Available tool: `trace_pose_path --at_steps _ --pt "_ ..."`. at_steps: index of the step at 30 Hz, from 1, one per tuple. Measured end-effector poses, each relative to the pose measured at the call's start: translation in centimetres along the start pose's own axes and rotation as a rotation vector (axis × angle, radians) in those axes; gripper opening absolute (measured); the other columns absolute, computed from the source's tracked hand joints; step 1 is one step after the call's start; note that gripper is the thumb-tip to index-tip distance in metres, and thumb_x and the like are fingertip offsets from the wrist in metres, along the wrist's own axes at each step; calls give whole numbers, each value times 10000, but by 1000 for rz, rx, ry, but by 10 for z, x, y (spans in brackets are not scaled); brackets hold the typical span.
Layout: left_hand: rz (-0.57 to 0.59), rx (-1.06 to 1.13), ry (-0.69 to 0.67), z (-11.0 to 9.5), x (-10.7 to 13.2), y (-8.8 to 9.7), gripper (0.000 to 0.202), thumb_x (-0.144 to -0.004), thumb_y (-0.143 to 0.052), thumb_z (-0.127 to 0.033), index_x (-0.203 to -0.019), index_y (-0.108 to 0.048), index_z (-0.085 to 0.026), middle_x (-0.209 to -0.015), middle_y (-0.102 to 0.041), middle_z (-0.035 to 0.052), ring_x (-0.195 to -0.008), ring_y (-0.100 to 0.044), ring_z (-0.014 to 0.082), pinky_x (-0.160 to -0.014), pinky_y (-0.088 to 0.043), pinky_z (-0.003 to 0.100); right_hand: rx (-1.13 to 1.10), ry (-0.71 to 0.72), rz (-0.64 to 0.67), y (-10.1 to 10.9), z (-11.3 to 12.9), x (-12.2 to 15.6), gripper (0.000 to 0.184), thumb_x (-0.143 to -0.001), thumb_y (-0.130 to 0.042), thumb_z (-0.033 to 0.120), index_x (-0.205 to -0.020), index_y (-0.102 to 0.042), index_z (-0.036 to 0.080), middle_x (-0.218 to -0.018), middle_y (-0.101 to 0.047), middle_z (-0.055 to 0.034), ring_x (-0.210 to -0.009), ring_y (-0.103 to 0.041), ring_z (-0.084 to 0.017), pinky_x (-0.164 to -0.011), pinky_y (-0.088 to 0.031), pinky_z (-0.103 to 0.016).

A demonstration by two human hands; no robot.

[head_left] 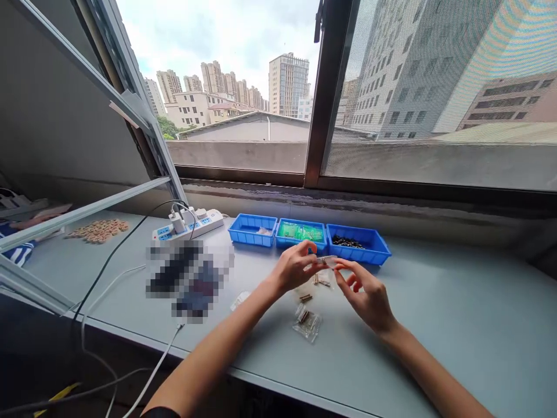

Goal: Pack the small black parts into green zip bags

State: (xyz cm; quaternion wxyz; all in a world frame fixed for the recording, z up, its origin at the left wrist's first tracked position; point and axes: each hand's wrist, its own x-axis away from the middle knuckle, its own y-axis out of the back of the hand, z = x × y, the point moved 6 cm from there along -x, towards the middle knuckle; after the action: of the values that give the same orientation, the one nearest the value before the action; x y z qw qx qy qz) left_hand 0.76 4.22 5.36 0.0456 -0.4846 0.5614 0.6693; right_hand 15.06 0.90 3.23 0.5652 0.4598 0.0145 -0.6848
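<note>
Between my two hands, above the table, is a small clear plastic bag (327, 261). My left hand (296, 266) pinches its left end, and the fingers of my right hand (363, 290) close on its right end. What the bag holds is too small to make out. Below my hands, another clear bag (307, 323) with small dark parts lies on the table. A short brownish strip-like part (306, 298) rests just above it. More small parts (322, 281) lie partly behind my hands.
At the back stand a blue bin with a small packet (252, 237), one with green boards (300, 232) and one with black parts (359, 247). A white power strip (191, 226) with cables is left of them. Small tan pieces (98, 230) lie beyond a metal frame (87, 212).
</note>
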Motion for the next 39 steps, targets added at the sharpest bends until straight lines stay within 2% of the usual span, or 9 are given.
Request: trace_pose_path --at_steps 6,10,13,18,24,30,33,36,39 --pt "-238 -169 482 68 8 38 215 -882 -485 -315 -860 -651 -179 -940 -581 65 -776 -571 153 -737 -446 300 57 7 86 -9 -4 2 262 -848 -446 372 -953 -629 217 -759 -677 -11 -430 -529 -86 -425 -447 -207" --pt "-272 -307 766 108 26 63 109 -823 -574 -262 -848 -642 -180 -964 -599 87 -930 -567 237 -789 -409 359 76 40 135 -12 -2 4 236 -851 -444 355 -899 -633 222 -727 -677 -3 -429 -532 -90 -433 -440 -213" --pt "-284 -297 898 125 37 72 95 -831 -558 -230 -864 -639 -192 -951 -626 74 -935 -573 242 -795 -388 359 84 58 159 -14 -2 5 230 -855 -437 346 -873 -633 226 -709 -671 3 -420 -522 -91 -426 -430 -214" --pt "-197 -229 889 126 36 62 190 -882 -443 -192 -895 -633 -202 -922 -662 57 -915 -577 219 -808 -361 344 102 74 182 -16 -5 6 203 -853 -445 315 -874 -627 227 -755 -675 5 -428 -522 -85 -438 -434 -213" --pt "-32 -176 866 119 29 41 147 -860 -494 -211 -844 -640 -197 -911 -675 47 -920 -581 209 -870 -341 356 124 88 223 -17 -4 7 175 -845 -447 273 -872 -616 232 -788 -668 10 -453 -539 -85 -447 -436 -208" --pt "-116 -157 890 124 33 41 282 -839 -477 -138 -1102 -567 -182 -785 -675 26 -865 -603 191 -879 -345 348 147 96 240 -17 0 6 189 -853 -431 283 -866 -614 238 -783 -666 11 -440 -538 -83 -443 -430 -207" --pt "-128 -158 897 127 36 39 295 -828 -471 -125 -1097 -571 -193 -756 -667 15 -845 -610 188 -875 -350 348 153 94 264 -18 1 6 192 -845 -426 280 -858 -614 244 -767 -662 17 -433 -538 -83 -435 -427 -207" --pt "-130 -207 857 128 36 37 249 -818 -497 -158 -1039 -607 -196 -875 -659 46 -901 -596 207 -857 -365 349 141 84 279 -20 1 6 193 -831 -424 272 -856 -614 249 -774 -665 19 -447 -552 -86 -429 -424 -206" --pt "-209 -272 795 127 35 42 232 -800 -558 -221 -1019 -626 -187 -1043 -611 87 -977 -565 233 -846 -376 352 140 66 275 -20 -1 5 192 -809 -437 263 -876 -617 256 -766 -669 27 -451 -556 -88 -438 -433 -209"
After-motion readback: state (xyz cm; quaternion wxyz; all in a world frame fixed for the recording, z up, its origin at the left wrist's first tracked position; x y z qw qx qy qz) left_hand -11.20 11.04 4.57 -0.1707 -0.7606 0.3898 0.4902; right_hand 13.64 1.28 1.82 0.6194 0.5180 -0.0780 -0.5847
